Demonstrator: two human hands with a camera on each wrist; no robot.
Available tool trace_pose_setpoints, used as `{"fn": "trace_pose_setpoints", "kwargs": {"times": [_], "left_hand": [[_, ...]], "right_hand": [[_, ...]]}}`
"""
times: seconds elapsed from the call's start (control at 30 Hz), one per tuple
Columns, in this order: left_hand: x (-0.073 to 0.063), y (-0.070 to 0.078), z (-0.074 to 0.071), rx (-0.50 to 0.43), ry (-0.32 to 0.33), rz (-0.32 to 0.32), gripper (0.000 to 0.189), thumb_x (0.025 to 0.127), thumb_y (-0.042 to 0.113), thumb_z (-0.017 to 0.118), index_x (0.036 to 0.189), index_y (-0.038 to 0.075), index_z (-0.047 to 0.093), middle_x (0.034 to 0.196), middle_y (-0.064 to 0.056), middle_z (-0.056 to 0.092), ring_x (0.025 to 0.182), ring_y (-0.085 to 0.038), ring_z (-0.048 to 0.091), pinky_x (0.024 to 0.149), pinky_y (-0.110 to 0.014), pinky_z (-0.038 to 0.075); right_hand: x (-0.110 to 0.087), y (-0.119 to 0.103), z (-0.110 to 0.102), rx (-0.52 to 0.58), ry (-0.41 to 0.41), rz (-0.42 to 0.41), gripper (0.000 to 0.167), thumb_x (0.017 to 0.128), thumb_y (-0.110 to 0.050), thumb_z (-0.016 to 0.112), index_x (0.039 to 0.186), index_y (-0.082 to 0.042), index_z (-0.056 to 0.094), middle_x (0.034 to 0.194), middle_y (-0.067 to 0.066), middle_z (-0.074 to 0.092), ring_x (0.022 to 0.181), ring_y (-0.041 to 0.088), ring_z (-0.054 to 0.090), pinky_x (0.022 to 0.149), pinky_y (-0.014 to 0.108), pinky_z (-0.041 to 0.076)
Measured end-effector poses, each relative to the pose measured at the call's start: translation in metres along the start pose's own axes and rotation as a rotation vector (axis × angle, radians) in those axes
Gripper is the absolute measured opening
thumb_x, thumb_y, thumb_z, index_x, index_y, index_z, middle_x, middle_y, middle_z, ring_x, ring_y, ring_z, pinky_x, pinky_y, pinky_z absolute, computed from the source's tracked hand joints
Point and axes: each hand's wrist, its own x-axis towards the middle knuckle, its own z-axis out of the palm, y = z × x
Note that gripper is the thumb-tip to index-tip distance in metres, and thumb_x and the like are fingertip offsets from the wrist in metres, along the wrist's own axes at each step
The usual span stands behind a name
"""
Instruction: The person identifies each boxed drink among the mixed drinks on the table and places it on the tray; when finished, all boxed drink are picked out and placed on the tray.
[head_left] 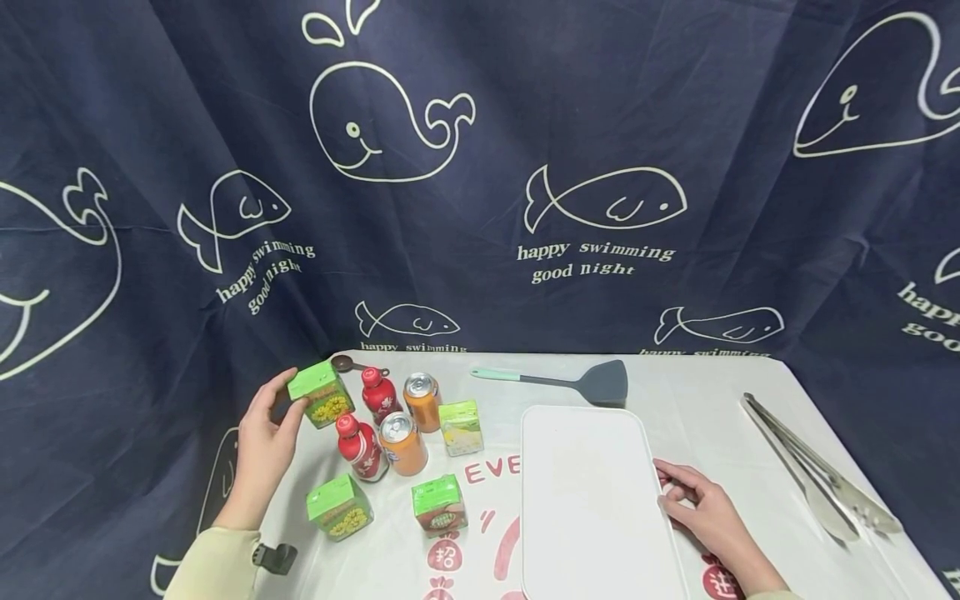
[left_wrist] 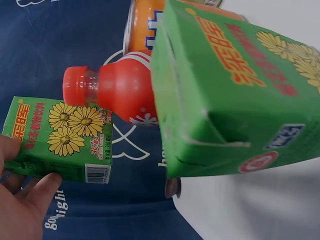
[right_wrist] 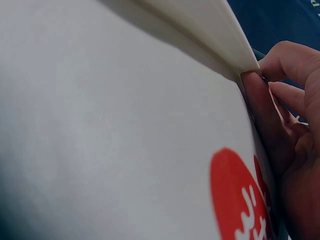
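At the back left of the table, my left hand (head_left: 266, 442) grips a green drink carton (head_left: 321, 394) printed with yellow flowers. The left wrist view shows the thumb and fingers around one end of this held carton (left_wrist: 65, 135). A second flowered carton (head_left: 340, 508) stands nearer the front, large in the left wrist view. Beside the held carton are two red bottles (head_left: 362, 450). My right hand (head_left: 701, 508) pinches the right edge of a white rectangular tray (head_left: 600, 500). In the right wrist view, thumb and forefinger meet at the tray's rim (right_wrist: 240, 45).
Two orange cans (head_left: 403, 446) stand by the bottles, near a yellow-green carton (head_left: 461, 429) and another green carton (head_left: 439, 504). A dark measuring spoon (head_left: 345, 363) and a spatula (head_left: 600, 383) lie at the back. Metal tongs (head_left: 813, 471) lie on the right.
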Motion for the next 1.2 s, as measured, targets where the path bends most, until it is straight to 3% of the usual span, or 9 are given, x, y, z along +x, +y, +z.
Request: {"fn": "trace_pose_setpoints", "kwargs": {"times": [0.13, 0.33, 0.7, 0.97, 1.2], "left_hand": [[0.002, 0.005, 0.0, -0.005, -0.009, 0.004, 0.049, 0.102, 0.006, 0.068, 0.149, 0.009, 0.056, 0.135, -0.013, 0.062, 0.118, -0.019, 0.06, 0.074, -0.004, 0.045], [0.005, 0.012, 0.0, -0.007, -0.015, 0.019, 0.048, 0.101, 0.005, 0.069, 0.148, 0.008, 0.057, 0.133, -0.014, 0.063, 0.114, -0.008, 0.058, 0.073, -0.004, 0.046], [0.009, 0.023, 0.005, -0.037, -0.048, 0.051, 0.049, 0.1, 0.003, 0.069, 0.147, 0.006, 0.056, 0.136, -0.012, 0.062, 0.116, 0.002, 0.055, 0.085, -0.004, 0.047], [0.011, 0.029, 0.011, -0.065, -0.092, 0.105, 0.049, 0.1, 0.001, 0.068, 0.147, 0.004, 0.055, 0.139, -0.015, 0.06, 0.129, -0.031, 0.06, 0.085, -0.003, 0.047], [0.014, 0.034, 0.013, -0.107, -0.101, 0.117, 0.05, 0.098, -0.004, 0.069, 0.146, 0.004, 0.057, 0.139, -0.014, 0.06, 0.132, -0.035, 0.058, 0.087, -0.005, 0.049]], "right_hand": [[0.001, 0.001, 0.0, 0.01, 0.0, -0.004, 0.06, 0.091, -0.016, 0.08, 0.145, -0.004, 0.06, 0.137, 0.016, 0.062, 0.102, 0.012, 0.059, 0.086, 0.0, 0.037], [0.002, 0.002, 0.0, 0.04, 0.001, -0.005, 0.06, 0.09, -0.013, 0.08, 0.146, -0.003, 0.059, 0.134, 0.016, 0.063, 0.095, 0.012, 0.057, 0.079, 0.01, 0.047], [0.002, 0.002, 0.002, 0.083, 0.007, -0.007, 0.059, 0.09, -0.009, 0.079, 0.145, -0.001, 0.059, 0.131, 0.016, 0.062, 0.092, 0.008, 0.058, 0.073, 0.017, 0.055], [0.002, 0.002, 0.003, 0.112, 0.011, 0.005, 0.059, 0.09, -0.007, 0.079, 0.145, -0.001, 0.058, 0.13, 0.017, 0.062, 0.089, 0.008, 0.059, 0.065, 0.026, 0.06], [0.001, 0.001, 0.002, 0.074, 0.013, -0.004, 0.06, 0.09, -0.009, 0.079, 0.145, -0.001, 0.059, 0.129, 0.015, 0.063, 0.089, 0.009, 0.059, 0.073, 0.018, 0.054]]}}
